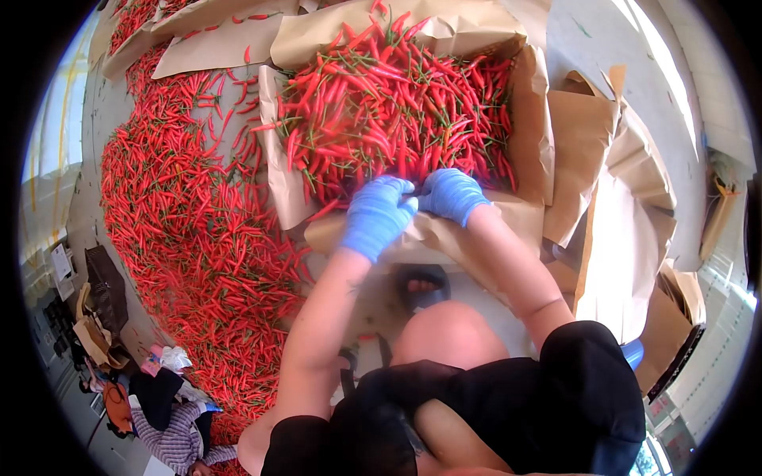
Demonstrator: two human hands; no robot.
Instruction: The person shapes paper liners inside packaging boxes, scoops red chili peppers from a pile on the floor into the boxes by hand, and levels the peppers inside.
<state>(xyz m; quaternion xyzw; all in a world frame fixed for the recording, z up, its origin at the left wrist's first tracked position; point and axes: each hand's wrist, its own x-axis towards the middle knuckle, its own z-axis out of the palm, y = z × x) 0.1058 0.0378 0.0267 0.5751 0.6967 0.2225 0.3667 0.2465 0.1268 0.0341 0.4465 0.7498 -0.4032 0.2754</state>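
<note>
The chili peppers [397,103] at twelve o'clock, I see, are bright red with green stems, and the chili heap [190,230] at nine o'clock has the same two colours. The gloves on left hand [377,216] and right hand [454,197] are light blue. The kraft paper [530,127] is plain brown, the worker's top [476,412] black. Between seven and eight o'clock, a co-worker's shirt [171,435] shows pale and dark stripes.

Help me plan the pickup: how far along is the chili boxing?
Looks done: the paper-lined box is heaped with red chilies. In hand: the gloved left hand and right hand are at its near edge; what the fingers hold is hidden. Apparently left: folding the open paper flaps over, and the large floor pile beside the box.
</note>
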